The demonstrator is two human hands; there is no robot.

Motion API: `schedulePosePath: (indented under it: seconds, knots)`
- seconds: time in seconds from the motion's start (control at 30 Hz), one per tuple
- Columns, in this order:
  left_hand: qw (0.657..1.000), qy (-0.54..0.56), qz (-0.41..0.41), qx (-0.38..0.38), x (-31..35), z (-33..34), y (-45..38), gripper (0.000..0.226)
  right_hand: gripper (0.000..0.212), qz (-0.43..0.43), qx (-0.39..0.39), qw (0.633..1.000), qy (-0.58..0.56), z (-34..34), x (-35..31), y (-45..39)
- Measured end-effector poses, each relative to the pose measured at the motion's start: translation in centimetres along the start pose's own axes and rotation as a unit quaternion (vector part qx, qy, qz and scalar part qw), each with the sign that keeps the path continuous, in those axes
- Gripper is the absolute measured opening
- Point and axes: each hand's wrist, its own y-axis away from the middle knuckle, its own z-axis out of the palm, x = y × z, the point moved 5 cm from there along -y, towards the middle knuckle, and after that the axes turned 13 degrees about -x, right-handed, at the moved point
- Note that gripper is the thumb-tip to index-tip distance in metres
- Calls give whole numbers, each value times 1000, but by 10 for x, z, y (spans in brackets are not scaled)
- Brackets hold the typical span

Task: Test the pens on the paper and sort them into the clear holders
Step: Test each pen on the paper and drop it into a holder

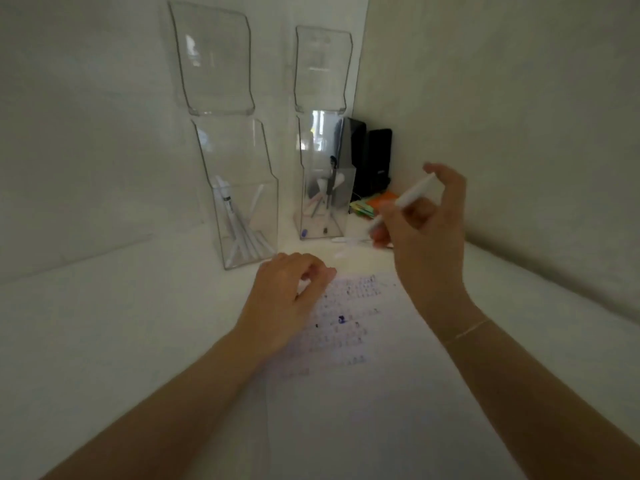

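— Pens first: we have a slim white pen (403, 202) in our right hand (427, 230), raised above the far edge of the white sheet of paper (363, 341), tip pointing down and left. The fingers curl round the lower barrel; the upper ones spread loose.

— And our left hand (289, 296)?

— It rests on the paper's upper left part, fingers loosely curled. Whether it pinches anything we cannot tell; the frame is blurred there.

— So we judge this pen is either about to be tested or on its way to a holder?

— Yes. The paper already carries rows of small blue and dark scribbles. The tall clear plastic holder on the left (242, 216) has several white pens leaning in it; the narrower clear holder on the right (323, 202) has a few mixed ones, some dark.

— How do we do it well?

— We keep the left hand pressing the sheet flat, bring the tip to a bare patch, and make one short stroke. Two loose white pens (349, 240) lie on the white tabletop (104, 323) just beyond the paper, so we steer round them. Coloured paper pads (375, 204) and black boxes (367, 157) sit behind in the corner.
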Motion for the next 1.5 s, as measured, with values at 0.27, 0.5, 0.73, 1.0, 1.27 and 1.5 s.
schedulePosePath:
  seconds: [0.27, 0.5, 0.73, 1.0, 1.27, 1.5]
  knots:
    - [976, -146, -122, -111, -43, 8, 3, 31, 15, -139, -110, 982, 66, 117, -72, -104]
    - [977, -156, -105, -101, -41, 6, 6, 29, 4, -40, -281, 917, 279, 186, -18, -114]
    - [977, -156, -104, -101, -44, 9, 5, 32, 31, -25, -277, 886, 370, 155, -17, -120]
    - [978, -160, -102, -89, -43, 9, 4, 28, 21, 47, -104, 921, 371, 27, 18, -134]
    - [980, -150, -106, -81, -43, 7, 4, 29, 27, 235, -292, 702, 605, 0, 145, -72]
    - [983, -133, -104, -71, -46, 7, 3, 29, 14, 177, -308, 691, 629, 0, 138, -78]
